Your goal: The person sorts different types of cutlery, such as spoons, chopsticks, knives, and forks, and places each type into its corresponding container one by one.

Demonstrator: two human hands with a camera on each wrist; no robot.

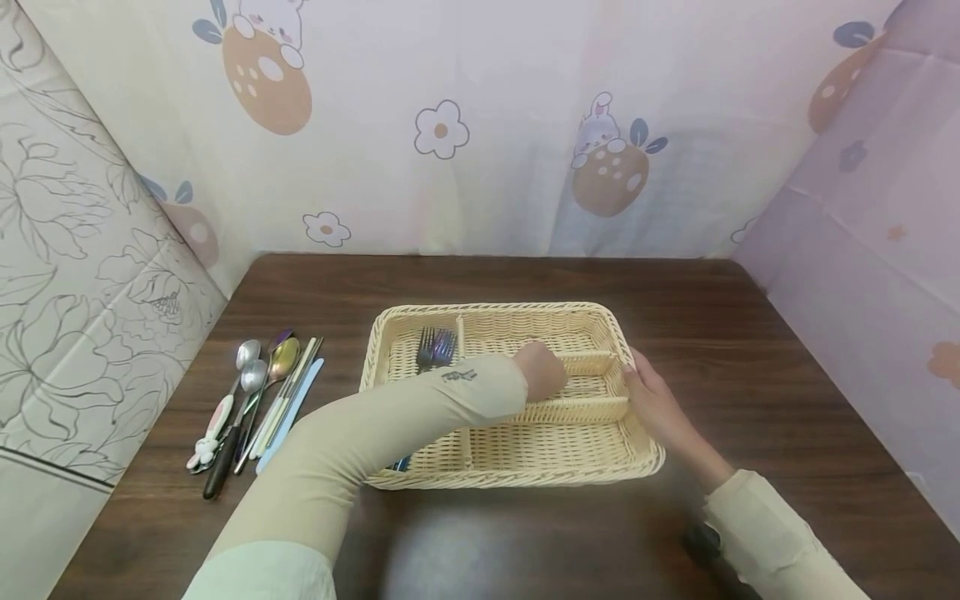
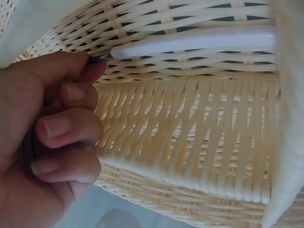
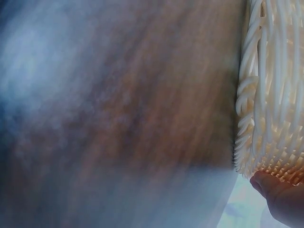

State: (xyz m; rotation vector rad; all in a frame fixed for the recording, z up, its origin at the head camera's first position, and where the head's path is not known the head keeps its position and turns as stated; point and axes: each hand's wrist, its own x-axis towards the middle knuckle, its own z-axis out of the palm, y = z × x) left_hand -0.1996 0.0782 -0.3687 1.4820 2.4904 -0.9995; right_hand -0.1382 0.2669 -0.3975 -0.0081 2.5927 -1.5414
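A cream woven basket (image 1: 570,479) with dividers sits on the table. My left hand (image 1: 543,371) is down inside its right half, near the narrow middle compartment. In the left wrist view, the left hand (image 2: 61,128) has curled fingers and pinches the dark, thin neck of a utensil with a white handle (image 2: 194,42). The handle lies along the woven bottom; the utensil's other end is hidden in the hand. At the basket's right rim, my right hand (image 1: 656,400) grips the edge, and its thumb (image 3: 266,183) shows beside the weave in the right wrist view.
Several forks (image 1: 437,346) lie in the basket's left compartment, partly behind the left sleeve. Left of the basket are spoons (image 1: 253,377), chopsticks (image 1: 288,396) and a light blue utensil (image 1: 292,412). A dark object (image 1: 702,540) is by the right sleeve. Patterned cloth hangs behind the table.
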